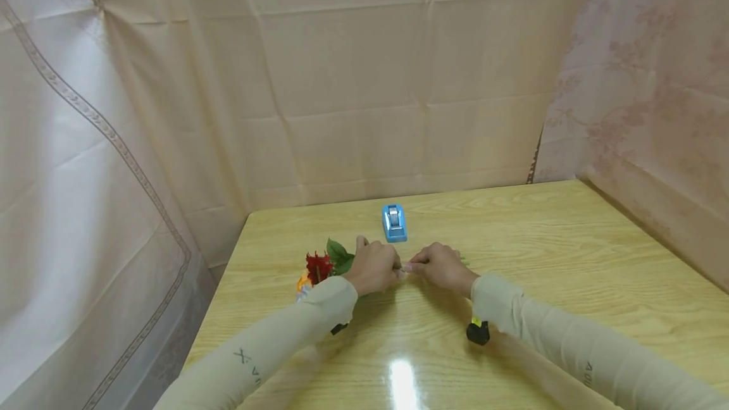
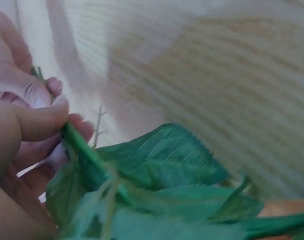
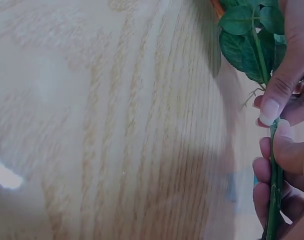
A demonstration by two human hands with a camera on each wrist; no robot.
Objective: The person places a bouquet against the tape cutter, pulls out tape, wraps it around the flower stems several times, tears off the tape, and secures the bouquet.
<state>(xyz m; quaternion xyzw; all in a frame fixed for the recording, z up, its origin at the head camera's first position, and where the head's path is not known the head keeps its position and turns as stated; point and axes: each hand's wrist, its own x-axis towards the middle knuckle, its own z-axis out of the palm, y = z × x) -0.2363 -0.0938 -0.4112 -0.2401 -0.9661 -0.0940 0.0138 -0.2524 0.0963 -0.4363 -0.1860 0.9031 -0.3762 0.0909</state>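
A bunch of artificial flowers lies across both hands, its red flower (image 1: 319, 267) to the left, with orange and pale petals below it. My left hand (image 1: 376, 266) pinches the green stems (image 2: 84, 147) between thumb and fingers, just beyond the leaves (image 2: 164, 155). Close beside it, my right hand (image 1: 441, 266) grips the lower stems (image 3: 275, 192), its fingers curled round them. In the right wrist view the two thumbs nearly meet on the stems. Stem ends (image 1: 464, 260) stick out past the right hand. Whether any tape is on the stems I cannot tell.
A blue tape dispenser (image 1: 394, 223) stands on the wooden table (image 1: 569, 258) just beyond the hands. Pale cloth curtains (image 1: 364, 81) hang behind the table and on both sides. A bright light reflection shows on the tabletop near the front.
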